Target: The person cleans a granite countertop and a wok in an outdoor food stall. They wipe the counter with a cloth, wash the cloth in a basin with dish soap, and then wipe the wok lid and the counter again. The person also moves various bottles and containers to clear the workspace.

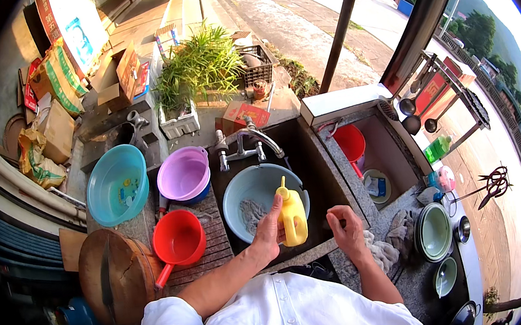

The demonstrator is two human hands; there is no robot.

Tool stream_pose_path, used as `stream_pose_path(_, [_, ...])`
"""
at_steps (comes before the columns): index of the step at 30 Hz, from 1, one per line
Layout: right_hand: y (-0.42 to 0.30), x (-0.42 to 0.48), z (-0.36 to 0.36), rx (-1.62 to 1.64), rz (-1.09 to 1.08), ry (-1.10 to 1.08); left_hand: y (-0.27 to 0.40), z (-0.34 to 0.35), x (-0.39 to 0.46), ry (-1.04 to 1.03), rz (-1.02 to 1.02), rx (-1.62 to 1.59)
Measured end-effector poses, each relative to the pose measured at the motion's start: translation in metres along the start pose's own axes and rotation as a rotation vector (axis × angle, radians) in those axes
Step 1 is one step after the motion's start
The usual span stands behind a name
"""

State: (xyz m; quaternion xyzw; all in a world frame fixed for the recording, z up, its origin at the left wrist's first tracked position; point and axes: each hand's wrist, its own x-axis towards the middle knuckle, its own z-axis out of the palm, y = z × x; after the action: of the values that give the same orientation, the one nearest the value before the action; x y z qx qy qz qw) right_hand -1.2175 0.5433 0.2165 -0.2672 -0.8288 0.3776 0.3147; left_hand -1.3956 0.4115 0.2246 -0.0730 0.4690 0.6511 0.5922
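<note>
My left hand (267, 232) is closed around a yellow plastic squeeze bottle (294, 222) with a loop handle and a narrow spout pointing up. Below the bottle, a grey-blue plastic basin (235, 188) stands in the dark sink (327, 175), with a grey cloth (251, 212) inside it. A chrome faucet (262, 136) reaches over the basin's far rim. To the right of the bottle, my right hand (346, 229) hovers near the sink's front right corner. Its fingers are curled, and whether they pinch something small is hidden.
Left of the sink are a red dipper (181, 238), a purple colander (181, 172), a turquoise basin (117, 185) and a round wooden chopping block (116, 275). On the right are grey rags (382, 249), stacked bowls (436, 232), hanging ladles (408, 107) and a second sink compartment (384, 150).
</note>
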Motion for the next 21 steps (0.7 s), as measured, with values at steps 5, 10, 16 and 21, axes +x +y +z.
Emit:
stream_pose_path(5, [0.079,-0.021,0.015,0.645,0.798,-0.147,-0.003,-0.007,-0.017,-0.119,-0.025,-0.224])
stream_pose_path(10, [0.091,-0.038,-0.008,0.777,0.832,-0.222,-0.021,-0.006,-0.021,-0.215,-0.198,-0.337])
stream_pose_path(16, [0.051,-0.022,-0.030,0.433,0.956,-0.201,-0.031,-0.037,-0.013,-0.397,-0.450,-0.612])
stream_pose_path(21, [0.039,-0.008,-0.031,0.295,0.979,-0.288,-0.049,-0.055,-0.004,-0.451,-0.528,-0.778])
